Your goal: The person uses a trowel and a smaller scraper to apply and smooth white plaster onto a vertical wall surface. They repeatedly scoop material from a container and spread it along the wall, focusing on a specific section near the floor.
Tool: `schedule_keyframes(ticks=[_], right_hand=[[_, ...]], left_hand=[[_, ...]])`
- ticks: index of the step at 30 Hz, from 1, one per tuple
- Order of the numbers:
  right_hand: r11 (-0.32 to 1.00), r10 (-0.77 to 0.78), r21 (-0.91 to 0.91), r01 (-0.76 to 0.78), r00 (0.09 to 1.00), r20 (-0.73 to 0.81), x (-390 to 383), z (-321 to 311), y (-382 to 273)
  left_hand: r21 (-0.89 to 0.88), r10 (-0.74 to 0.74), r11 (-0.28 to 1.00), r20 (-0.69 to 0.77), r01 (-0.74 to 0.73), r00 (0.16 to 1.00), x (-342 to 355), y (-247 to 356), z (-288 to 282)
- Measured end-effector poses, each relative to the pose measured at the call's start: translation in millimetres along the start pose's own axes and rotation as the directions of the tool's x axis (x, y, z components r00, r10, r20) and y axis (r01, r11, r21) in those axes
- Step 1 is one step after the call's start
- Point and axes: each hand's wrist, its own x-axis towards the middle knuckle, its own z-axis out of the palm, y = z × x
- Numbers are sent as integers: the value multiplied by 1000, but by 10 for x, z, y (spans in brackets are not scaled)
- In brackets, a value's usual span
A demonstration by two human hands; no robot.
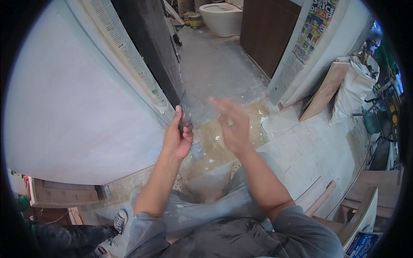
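Raised the left hand [175,139] just short of the dark panel [155,47], thumb up, fingers curled toward the palm: about half open! Spotted a greyish blur by those fingertips; could not tell of anything pinched there. Over to the right hand [235,129]: held it to the right of the dark panel's foot, caught in a blur, fingers reaching leftward, apparently loosely spread. Could not tell of a pinch there either. Held the 2 hands apart, with a gap between. Had the dark panel itself standing upright right beyond the left thumb, alongside a newsprint strip [122,41].

On to the containers! Picked out 2 yellow-green cans [195,20] to the right of the dark panel's far end, near a white toilet [223,19]; could not see inside. Found a white sack [352,92] well to the right of the dark panel, bulging, with dark odds and ends at the mouth, just beside a leaning wooden board [325,90]. Made out a green container [371,122] farther right of the dark panel again, too small to read for contents.
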Motion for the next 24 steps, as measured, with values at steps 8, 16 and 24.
schedule_keyframes(ticks=[8, 16, 24], right_hand=[[982, 177, 62, -178, 984, 23, 11, 62, -12], [267, 727, 906, -329, 685, 35, 142, -214, 158], [322, 552, 466, -824, 563, 615, 191, -458, 181]], left_hand=[[-238, -265, 897, 388, 374, 883, -77, -306, -114], [-92, -301, 936, 285, 338, 910, -112, -322, 17], [164, -313, 943, 153, 288, 937, -212, -41, 168]])
